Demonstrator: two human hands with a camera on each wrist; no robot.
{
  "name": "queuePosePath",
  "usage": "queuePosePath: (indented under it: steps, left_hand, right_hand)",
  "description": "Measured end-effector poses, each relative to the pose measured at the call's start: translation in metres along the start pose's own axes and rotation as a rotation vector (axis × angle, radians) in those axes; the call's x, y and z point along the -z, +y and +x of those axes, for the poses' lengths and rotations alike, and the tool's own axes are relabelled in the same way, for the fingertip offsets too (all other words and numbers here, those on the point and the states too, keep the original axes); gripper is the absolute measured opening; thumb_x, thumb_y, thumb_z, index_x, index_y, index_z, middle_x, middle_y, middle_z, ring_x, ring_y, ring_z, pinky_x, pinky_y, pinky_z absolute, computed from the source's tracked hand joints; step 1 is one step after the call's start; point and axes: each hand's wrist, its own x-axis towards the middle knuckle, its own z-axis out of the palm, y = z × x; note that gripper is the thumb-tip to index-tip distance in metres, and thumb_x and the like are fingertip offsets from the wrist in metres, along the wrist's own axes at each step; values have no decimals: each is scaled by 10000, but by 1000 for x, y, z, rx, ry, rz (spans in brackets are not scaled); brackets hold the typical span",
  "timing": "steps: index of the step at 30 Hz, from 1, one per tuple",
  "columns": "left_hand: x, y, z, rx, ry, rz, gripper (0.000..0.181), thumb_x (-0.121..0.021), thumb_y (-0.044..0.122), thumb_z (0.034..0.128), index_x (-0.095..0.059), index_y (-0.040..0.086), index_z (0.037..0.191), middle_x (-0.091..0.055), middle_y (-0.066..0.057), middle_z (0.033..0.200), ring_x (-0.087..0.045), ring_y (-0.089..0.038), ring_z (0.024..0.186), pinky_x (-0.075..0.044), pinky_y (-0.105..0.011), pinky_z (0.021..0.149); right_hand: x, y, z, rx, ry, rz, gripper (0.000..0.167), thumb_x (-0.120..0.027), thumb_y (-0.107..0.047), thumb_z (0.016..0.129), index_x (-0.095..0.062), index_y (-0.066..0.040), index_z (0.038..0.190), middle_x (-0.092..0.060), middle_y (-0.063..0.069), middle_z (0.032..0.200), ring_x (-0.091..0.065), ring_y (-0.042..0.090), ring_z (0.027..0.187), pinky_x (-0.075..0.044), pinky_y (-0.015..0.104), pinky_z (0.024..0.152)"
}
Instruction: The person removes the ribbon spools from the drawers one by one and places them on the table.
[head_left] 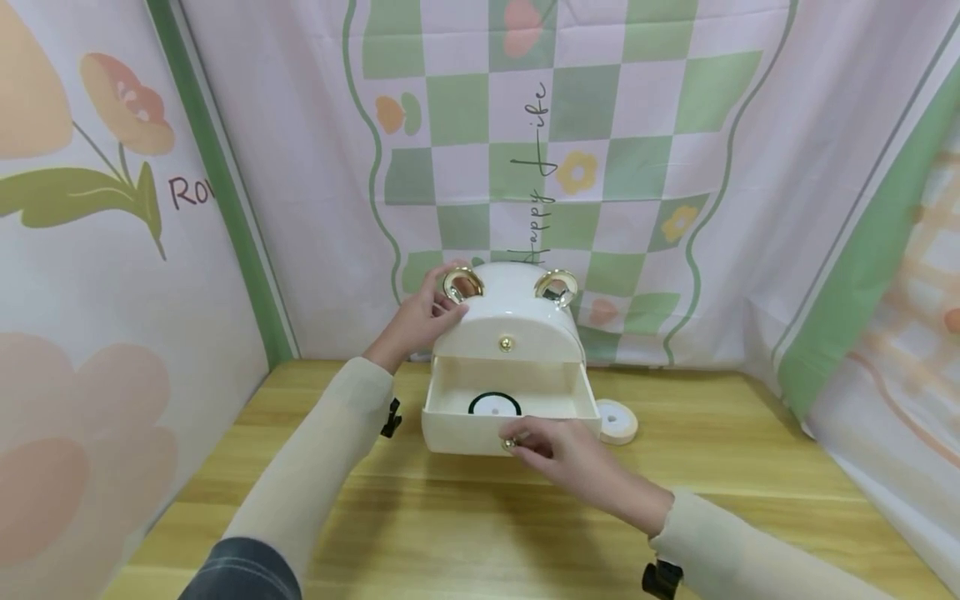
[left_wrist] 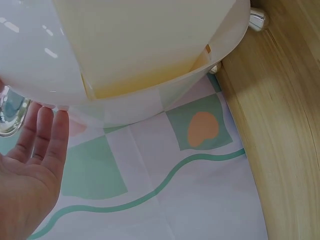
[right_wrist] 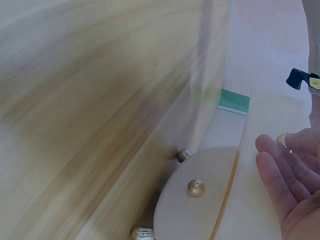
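Observation:
A glossy white storage box with a domed top and two gold ring ears stands at the back of the table. Its lower drawer is pulled out. Inside lies a round white disc with a dark green rim. My left hand rests against the box beside the left ear; in the left wrist view its fingers are straight and touch the wall. My right hand pinches the gold knob on the drawer front. Another gold knob sits on the closed upper front.
A pale roll, perhaps tape, lies on the table just right of the drawer. The wooden table spreads in front of the box. Printed cloth curtains hang behind and at both sides.

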Motion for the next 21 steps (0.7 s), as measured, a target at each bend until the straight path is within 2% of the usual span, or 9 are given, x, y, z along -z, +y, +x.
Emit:
queuePosePath:
  steps: [6, 15, 21]
  left_hand:
    - [0, 0, 1, 8, -1, -5, 696, -651, 316, 992, -248, 437, 1546, -628, -64, 1044, -613, -224, 929, -549, -381, 768]
    - [-1, -1, 2, 6, 5, -1, 681, -647, 323, 993, -255, 461, 1533, -626, -53, 1043, -614, -217, 929, -547, -381, 777]
    - [-2, 0, 1, 16, 8, 2, 681, -644, 323, 995, -252, 464, 1535, -619, -53, 1051, -614, -217, 934, -551, -383, 775]
  right_hand:
    - [-1, -5, -5, 14, 16, -11, 225, -710, -11, 920, -735, -153, 1092, -734, -46, 1002, -686, 50, 842, -566, 237, 700]
    - [-2, -7, -9, 11, 1, 23, 216, -695, -37, 943, -729, -168, 1110, -733, -40, 1039, -722, 155, 857, -569, 231, 697]
    - [0, -9, -11, 54, -6, -13, 230, -700, -31, 933, -722, -150, 1129, -743, -25, 1014, -696, 63, 822, -558, 214, 659]
